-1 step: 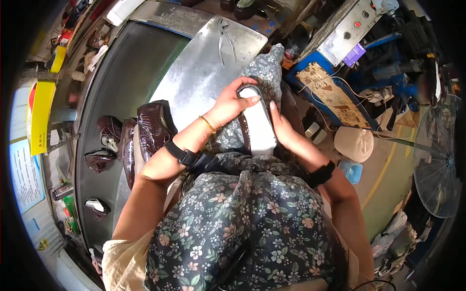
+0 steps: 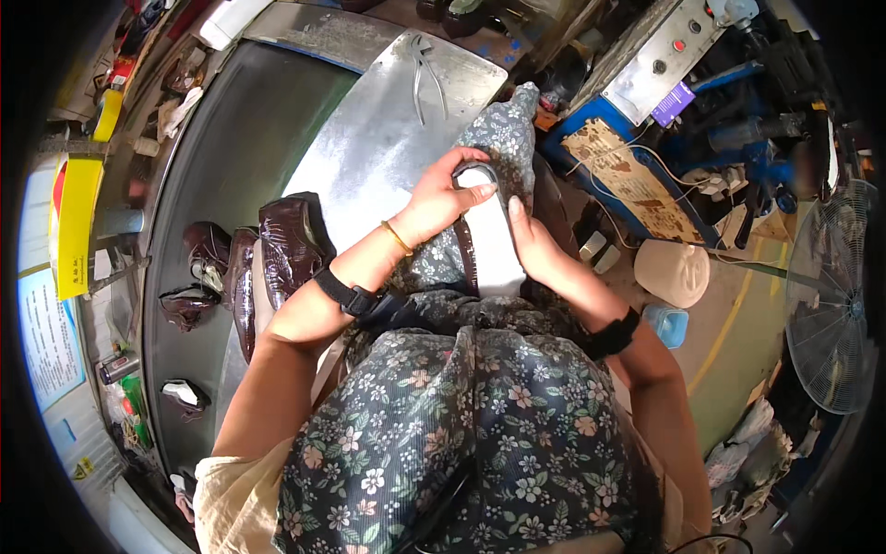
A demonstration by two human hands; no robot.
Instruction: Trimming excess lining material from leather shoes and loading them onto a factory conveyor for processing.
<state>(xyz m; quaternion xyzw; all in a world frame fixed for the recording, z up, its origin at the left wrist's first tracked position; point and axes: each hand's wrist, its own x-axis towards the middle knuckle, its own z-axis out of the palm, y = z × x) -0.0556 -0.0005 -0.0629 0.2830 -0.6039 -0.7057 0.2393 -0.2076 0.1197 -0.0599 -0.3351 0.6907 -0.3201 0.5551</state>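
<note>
Above my lap I hold a dark brown shoe (image 2: pixel 494 242), its white bottom facing up. My left hand (image 2: pixel 443 196) is closed round the shoe's far end, the thumb pressed on the white bottom. Along the right side lies my right hand (image 2: pixel 537 244), its thumb against the edge. The fingers of that hand are mostly hidden beneath the shoe. Grey floral cloth (image 2: pixel 503 129) covers my leg under and beyond the shoe. Left of my hands, glossy dark brown shoes (image 2: pixel 293 235) stand at the edge of a metal plate (image 2: pixel 355 138).
Pincers (image 2: pixel 423 78) lie at the plate's far end. A dark conveyor belt (image 2: pixel 249 111) runs along the left, bearing more brown shoes (image 2: pixel 208 247). At the right are a machine with a button panel (image 2: pixel 660 69), a beige plastic jug (image 2: pixel 672 274), a blue container (image 2: pixel 666 325) and a fan (image 2: pixel 835 300).
My right thumb has shifted slightly toward the shoe's edge. The left hand's grip and the shoe look the same.
</note>
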